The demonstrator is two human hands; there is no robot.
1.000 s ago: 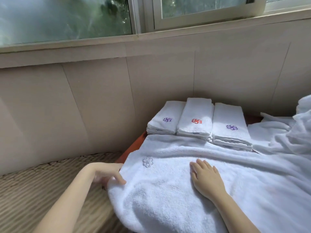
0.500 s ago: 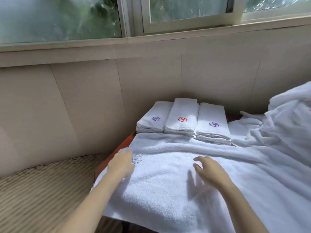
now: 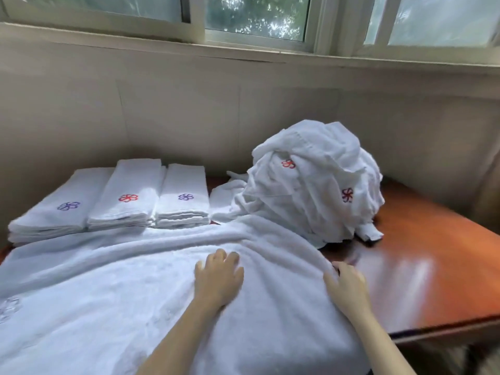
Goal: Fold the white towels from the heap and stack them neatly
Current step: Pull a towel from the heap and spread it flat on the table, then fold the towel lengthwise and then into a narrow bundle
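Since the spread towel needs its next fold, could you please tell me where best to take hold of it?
I would take the spread towel by its right edge, coming from the right over the bare table. That edge lies free, where the right hand rests, while its far edge is crowded by the folded stacks and the heap. The left hand lies flat mid-towel.

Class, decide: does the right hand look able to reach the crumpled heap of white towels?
Probably yes: the right hand rests at the spread white towel's edge, and nothing stands between it and the white towel heap.
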